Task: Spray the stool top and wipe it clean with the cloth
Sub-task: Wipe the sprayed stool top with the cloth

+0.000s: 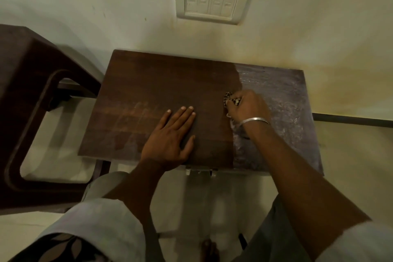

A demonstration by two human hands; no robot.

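Head view: left hand (pixel 170 136) flat, fingers straight, pressing stool top (pixel 148 91) near front edge. Right hand (pixel 247 106) clutches bunched cloth (pixel 229 98) mid-top; right portion dusty grey.

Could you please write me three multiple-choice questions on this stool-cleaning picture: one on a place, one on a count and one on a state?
1. Which part of the stool top looks grey and dusty?
A. the left side
B. the right side
C. a strip down the middle

2. How many switches does the switch plate on the wall hold?
A. two
B. four
C. six

3. What is the left hand doing?
A. lying flat on the stool top
B. gripping a spray bottle
C. raised in the air as a fist

Answers:
1 B: the grey film covers the right side, while the left is dark brown.
2 B: four rockers sit side by side.
3 A: its fingers lie straight on the wood, while the right hand grips the cloth.
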